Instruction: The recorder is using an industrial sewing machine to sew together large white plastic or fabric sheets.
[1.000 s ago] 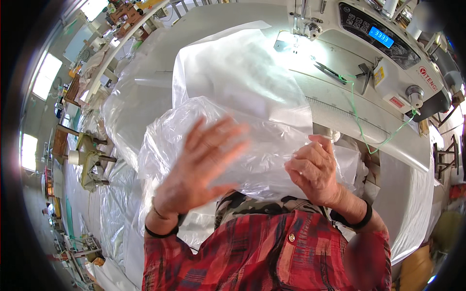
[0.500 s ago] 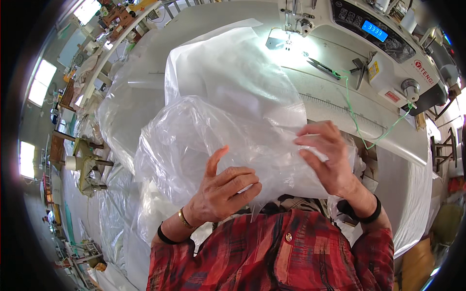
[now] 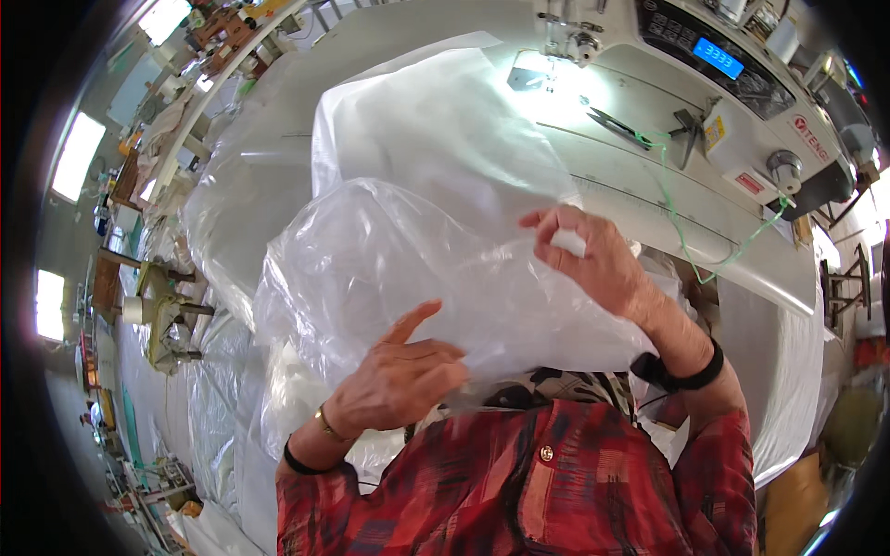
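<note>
A large piece of thin, clear plastic film (image 3: 371, 250) lies crumpled across my lap and the table's near edge. Low over its near part is my left hand (image 3: 397, 382), thumb raised and the other fingers curled at a fold of the film. My right hand (image 3: 593, 259) hovers at the film's right side, its fingers bent and apart, with nothing visible between them. Behind, a smoother translucent white sheet (image 3: 436, 130) spreads over the table toward the needle of a white sewing machine (image 3: 742, 65), whose lamp is lit.
Dark thread snips (image 3: 616, 128) lie on the machine table (image 3: 640, 97), right of the needle. A loose green thread (image 3: 675, 218) trails from there over the table's front edge. More plastic sheeting (image 3: 218, 398) hangs at the left, beside a wooden stand (image 3: 167, 310).
My right hand has moved left and slightly up over the film. The left hand has shifted a little left and down. The film between them has smoothed somewhat.
</note>
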### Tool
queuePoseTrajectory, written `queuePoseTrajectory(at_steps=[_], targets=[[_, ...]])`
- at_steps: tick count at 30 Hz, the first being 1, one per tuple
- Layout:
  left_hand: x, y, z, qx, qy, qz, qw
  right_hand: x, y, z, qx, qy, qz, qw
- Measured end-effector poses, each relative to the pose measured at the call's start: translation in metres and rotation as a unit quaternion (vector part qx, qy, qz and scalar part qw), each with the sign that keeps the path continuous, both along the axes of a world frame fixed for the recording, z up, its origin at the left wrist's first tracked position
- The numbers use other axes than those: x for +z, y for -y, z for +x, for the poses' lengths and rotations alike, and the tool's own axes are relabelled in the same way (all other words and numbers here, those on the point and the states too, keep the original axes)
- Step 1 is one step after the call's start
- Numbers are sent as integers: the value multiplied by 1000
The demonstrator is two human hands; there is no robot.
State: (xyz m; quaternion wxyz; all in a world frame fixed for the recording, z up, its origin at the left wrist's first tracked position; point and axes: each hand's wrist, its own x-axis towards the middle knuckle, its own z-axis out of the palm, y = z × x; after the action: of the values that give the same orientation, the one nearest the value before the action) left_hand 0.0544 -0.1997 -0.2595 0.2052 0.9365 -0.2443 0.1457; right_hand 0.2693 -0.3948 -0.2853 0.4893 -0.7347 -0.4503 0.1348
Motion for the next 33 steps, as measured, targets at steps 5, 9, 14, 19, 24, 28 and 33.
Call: queuePoseTrajectory(at_steps=[5,9,14,19,24,28,33], targets=[[-4,-37,-34,164,-231,-116,952,11,-13,35,2,-191,45,981],[-29,-71,-86,282,-359,17,890,10,-22,52,-4,-237,95,967],[-119,-151,-189,393,-353,184,829,13,-27,64,-37,-197,107,974],[-171,-241,-341,551,-382,281,687,20,-29,76,-83,-178,119,973],[-160,-279,-446,648,-395,362,541,19,-28,79,-129,-101,125,979],[-153,-300,-416,549,-471,409,557,17,-34,73,-100,-73,97,988],[-36,-269,-260,552,-272,178,768,26,-34,70,-121,-33,91,988]])
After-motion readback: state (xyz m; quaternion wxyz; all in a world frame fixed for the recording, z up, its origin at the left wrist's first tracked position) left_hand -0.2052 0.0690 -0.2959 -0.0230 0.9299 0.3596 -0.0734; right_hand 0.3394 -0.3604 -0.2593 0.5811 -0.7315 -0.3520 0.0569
